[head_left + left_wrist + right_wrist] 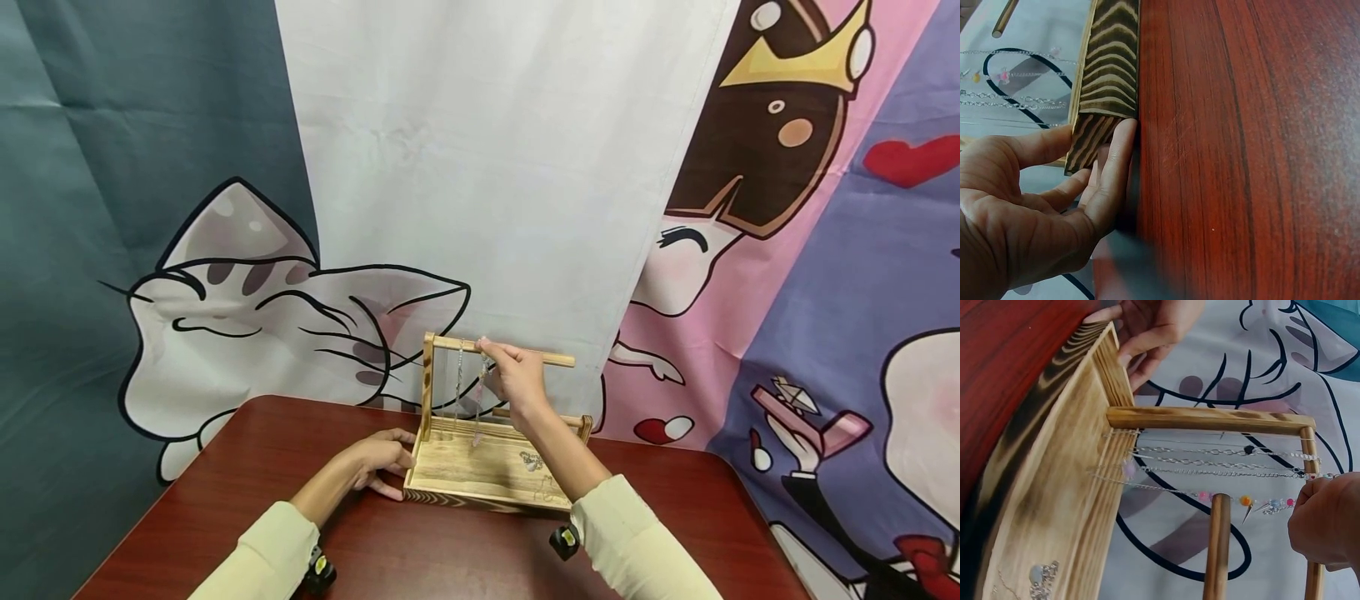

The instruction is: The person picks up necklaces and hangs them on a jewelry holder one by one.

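Note:
A wooden jewelry stand (pixel 465 471) with a shallow tray base stands on the table. At its left end my left hand (pixel 378 461) grips the tray's corner; in the left wrist view the thumb and fingers lie on different sides of the striped wood (pixel 1107 69). My right hand (pixel 519 379) is up at the top bar (pixel 558 359) and pinches a beaded necklace (pixel 1245 500) with pink and orange beads, which hangs towards the tray. Beside it, several silver chains (pixel 1204 461) hang from the same bar. The right fingertips are partly hidden.
A small heap of silver jewelry (pixel 532 461) lies in the tray's right part. A lower wooden bar (pixel 1216 550) juts out on the right side. The reddish-brown table (pixel 442 550) surrounds the stand, and a printed cartoon curtain (pixel 480 167) hangs behind.

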A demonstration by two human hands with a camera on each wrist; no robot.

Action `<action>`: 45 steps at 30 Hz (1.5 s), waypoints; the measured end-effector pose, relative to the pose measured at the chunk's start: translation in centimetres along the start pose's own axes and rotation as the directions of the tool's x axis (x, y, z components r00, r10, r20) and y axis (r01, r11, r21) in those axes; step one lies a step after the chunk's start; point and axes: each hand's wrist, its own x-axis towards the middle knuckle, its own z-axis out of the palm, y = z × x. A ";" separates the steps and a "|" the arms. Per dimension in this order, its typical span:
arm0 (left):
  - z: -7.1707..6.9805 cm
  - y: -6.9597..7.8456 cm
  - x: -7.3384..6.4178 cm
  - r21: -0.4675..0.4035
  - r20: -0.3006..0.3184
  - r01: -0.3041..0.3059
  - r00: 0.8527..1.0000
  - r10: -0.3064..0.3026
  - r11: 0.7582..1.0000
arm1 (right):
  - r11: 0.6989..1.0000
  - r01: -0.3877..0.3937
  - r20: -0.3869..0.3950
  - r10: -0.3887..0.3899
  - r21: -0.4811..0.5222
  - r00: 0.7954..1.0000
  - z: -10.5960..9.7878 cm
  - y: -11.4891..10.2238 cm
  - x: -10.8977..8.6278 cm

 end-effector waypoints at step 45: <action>-0.1 0.1 0.1 -0.008 0.019 0.001 1.000 -0.001 1.000 | 0.991 -0.111 0.023 0.110 0.079 0.994 -1.4 2.3 -1.9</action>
